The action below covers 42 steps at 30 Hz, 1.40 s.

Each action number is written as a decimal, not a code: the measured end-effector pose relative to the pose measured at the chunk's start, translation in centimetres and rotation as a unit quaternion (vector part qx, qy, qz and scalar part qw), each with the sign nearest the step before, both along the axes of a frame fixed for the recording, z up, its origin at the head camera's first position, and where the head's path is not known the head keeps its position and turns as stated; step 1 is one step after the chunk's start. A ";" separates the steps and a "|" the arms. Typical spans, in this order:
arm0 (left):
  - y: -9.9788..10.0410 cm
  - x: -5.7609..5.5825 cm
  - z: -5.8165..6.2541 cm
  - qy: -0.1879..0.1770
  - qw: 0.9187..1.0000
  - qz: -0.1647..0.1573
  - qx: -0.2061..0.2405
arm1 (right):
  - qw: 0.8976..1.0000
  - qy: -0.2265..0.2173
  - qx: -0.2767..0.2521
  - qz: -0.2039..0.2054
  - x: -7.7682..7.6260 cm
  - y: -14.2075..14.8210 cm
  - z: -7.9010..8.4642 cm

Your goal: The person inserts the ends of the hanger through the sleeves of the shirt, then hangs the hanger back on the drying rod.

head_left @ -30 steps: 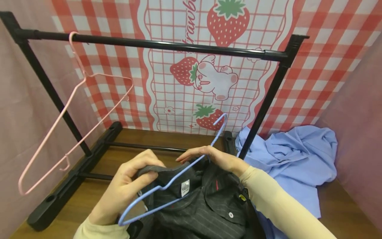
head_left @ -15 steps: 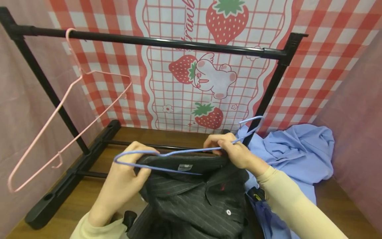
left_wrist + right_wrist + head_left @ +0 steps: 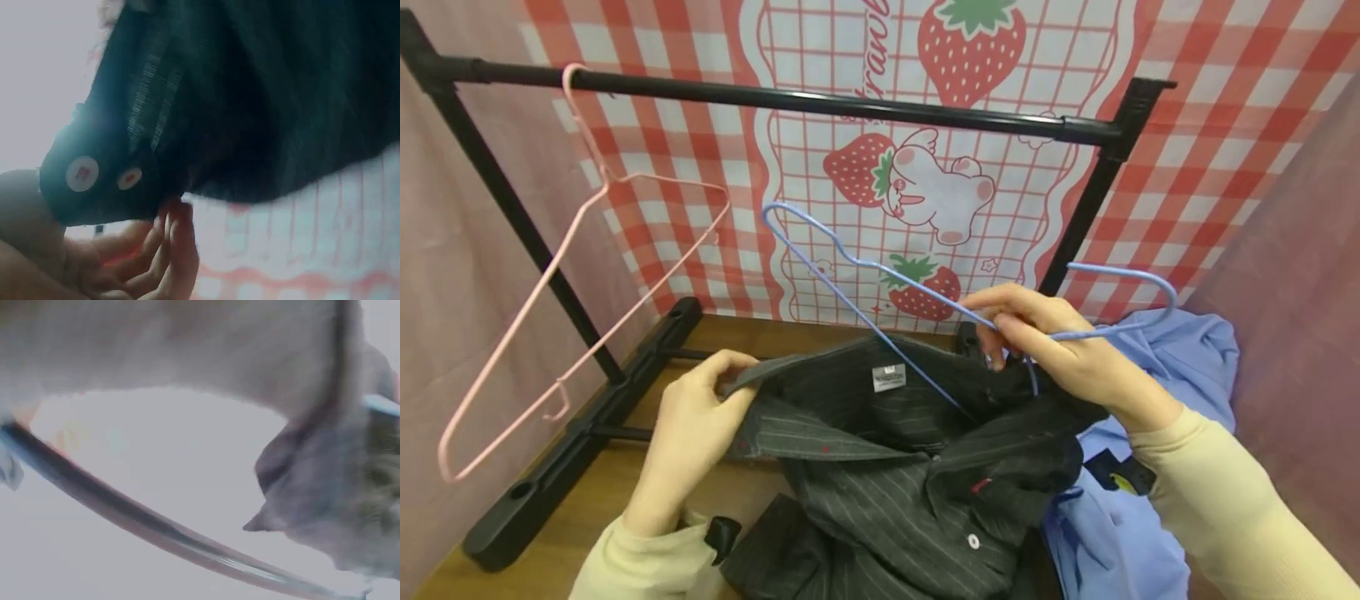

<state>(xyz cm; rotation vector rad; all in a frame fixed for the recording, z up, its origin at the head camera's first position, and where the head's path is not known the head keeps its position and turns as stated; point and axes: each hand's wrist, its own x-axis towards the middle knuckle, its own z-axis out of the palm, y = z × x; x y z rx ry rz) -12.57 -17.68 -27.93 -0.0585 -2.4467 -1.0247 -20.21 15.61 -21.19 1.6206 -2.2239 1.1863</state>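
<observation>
Dark pinstriped trousers [image 3: 880, 475] hang with their waistband spread wide, a white label [image 3: 889, 377] showing inside the back. My left hand [image 3: 696, 425] pinches the waistband's left side; the left wrist view shows two white buttons [image 3: 82, 173] there. My right hand [image 3: 1060, 342] grips a blue wire hanger [image 3: 880, 267] near its neck, thumb on top and fingers curled beneath. The hanger tilts: its left end stands above the opening, its lower bar runs down into the waistband, and its hook [image 3: 1135, 275] points right. The right wrist view is blurred.
A black clothes rack [image 3: 820, 100] stands behind, with a pink hanger [image 3: 550, 275] on its rail at left. Blue cloth [image 3: 1187, 358] lies crumpled at right, partly behind the right arm. Pink curtains [image 3: 452, 250] close off both sides.
The hanger's left end has swung up and away from my left hand, and its hook has moved right. My right hand has shifted right. The waistband is now spread wider.
</observation>
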 end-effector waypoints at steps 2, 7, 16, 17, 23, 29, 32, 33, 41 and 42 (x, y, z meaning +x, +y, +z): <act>-0.7 -0.2 0.2 -0.072 0.986 -0.091 0.123 | 0.998 -0.065 0.003 0.014 0.1 0.5 -0.1; -1.7 -0.7 -0.1 -0.143 0.838 -0.320 0.417 | 0.987 -0.155 0.022 0.047 0.5 1.2 -0.6; -1.3 0.1 -0.3 -0.089 0.759 -0.395 0.511 | 0.972 -0.154 0.175 -0.001 1.9 -0.5 0.4; -1.3 0.2 -0.2 -0.084 0.760 -0.388 0.515 | 0.972 -0.149 0.183 -0.003 2.0 -0.6 0.6; -0.2 1.0 0.7 -0.047 0.823 -0.272 0.496 | 0.970 -0.093 0.223 -0.019 2.4 -0.2 2.0; 1.8 2.1 1.3 0.047 0.915 -0.139 0.377 | 0.963 -0.031 0.265 -0.036 2.5 -1.1 1.8; 2.7 2.5 1.5 0.080 0.918 -0.146 0.360 | 0.964 -0.023 0.261 -0.045 2.5 -1.7 1.8; 3.0 2.5 1.5 0.089 0.915 -0.159 0.361 | 0.965 -0.021 0.256 -0.053 2.5 -1.9 1.8; 6.2 1.6 1.7 0.069 0.914 -0.283 0.283 | 0.966 -0.026 0.212 -0.145 2.8 -4.4 1.3; 6.5 1.5 1.7 0.058 0.918 -0.295 0.257 | 0.967 -0.024 0.196 -0.162 2.8 -4.6 1.3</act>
